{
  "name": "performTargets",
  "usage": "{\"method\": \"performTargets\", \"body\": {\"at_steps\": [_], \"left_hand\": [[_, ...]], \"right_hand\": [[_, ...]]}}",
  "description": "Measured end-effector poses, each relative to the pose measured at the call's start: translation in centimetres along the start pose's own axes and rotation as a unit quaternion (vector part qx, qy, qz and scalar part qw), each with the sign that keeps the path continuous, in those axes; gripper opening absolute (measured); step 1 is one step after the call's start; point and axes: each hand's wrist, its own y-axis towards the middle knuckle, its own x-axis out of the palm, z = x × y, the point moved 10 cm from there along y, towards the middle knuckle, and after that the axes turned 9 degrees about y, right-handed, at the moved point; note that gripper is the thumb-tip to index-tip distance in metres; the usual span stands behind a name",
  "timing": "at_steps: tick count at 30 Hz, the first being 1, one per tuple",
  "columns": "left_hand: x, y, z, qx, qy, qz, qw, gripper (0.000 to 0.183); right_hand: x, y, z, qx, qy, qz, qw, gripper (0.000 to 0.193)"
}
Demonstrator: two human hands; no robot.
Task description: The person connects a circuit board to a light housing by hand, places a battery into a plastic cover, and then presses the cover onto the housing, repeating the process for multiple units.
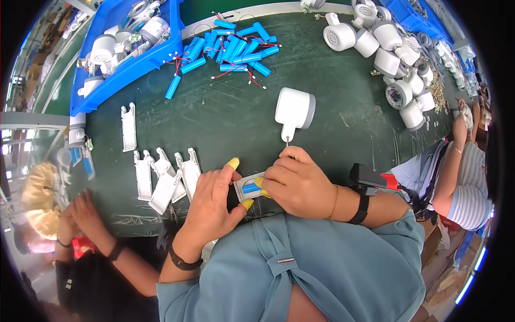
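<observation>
Close to my body, my left hand (212, 201) grips a white plastic handle shell (257, 195) between thumb and fingers. A blue cylindrical battery (250, 188) lies inside the shell. My right hand (298, 185) is closed over the shell's other end, its thumb pressed on the battery. Yellow finger covers (233, 163) are on some of my fingertips. Just beyond my right hand, a white round fan head with a grey rim (293, 107) lies on its side, its short stem toward me. A thin wire (287, 141) runs from the stem to my right fingers, which hide its end.
Several empty white shells (143, 177) lie left of my hands. Blue batteries with red leads (233, 51) are heaped at the back. A blue bin (123, 67) of parts stands far left; white fan heads (386, 61) pile up far right. Co-workers' hands (88, 214) show at both sides.
</observation>
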Motion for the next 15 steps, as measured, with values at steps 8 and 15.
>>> {"method": "performTargets", "body": {"at_steps": [8, 15], "left_hand": [[-0.3, -0.1, 0.2, -0.019, 0.007, 0.0, 1.0, 0.078], [-0.3, 0.5, 0.4, -0.019, 0.012, -0.029, 0.999, 0.074]], "right_hand": [[-5.8, 1.0, 1.1, 0.03, -0.043, 0.122, 0.991, 0.041], [-6.3, -1.3, 11.2, 0.275, 0.158, 0.092, 0.944, 0.07]]}}
